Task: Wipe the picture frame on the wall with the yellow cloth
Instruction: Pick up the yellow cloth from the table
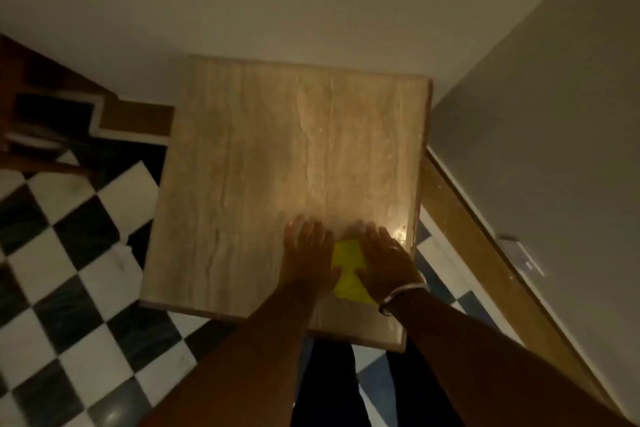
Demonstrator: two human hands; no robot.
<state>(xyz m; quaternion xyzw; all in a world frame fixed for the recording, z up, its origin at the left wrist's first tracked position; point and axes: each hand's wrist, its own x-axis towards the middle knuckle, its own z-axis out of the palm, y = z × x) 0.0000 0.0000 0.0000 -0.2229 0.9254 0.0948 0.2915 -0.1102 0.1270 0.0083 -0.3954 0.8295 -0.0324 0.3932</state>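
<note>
**Both hands flat on cloth, on table near corner**

Cloth (pixel 348 269) lies flat on the table (pixel 270 163), at its near-right part. Long axis runs roughly toward/away from the person; near end reaches almost to the table edge.

Left hand (pixel 306 253) and right hand (pixel 388 260) both rest palm-down, fingers spread, not curled around anything. Cloth shows in the gap between them, each hand covering one side edge. Full outline of the cloth is hidden, can't tell its fold.

Right of the hands: table edge, then wall (pixel 554 114) with wood baseboard (pixel 485 243). Left: checkered floor (pixel 69 253). Bracelet (pixel 401 295) on right wrist.

Picture frame not in view. Dim light, dark furniture top-left unclear.
</note>
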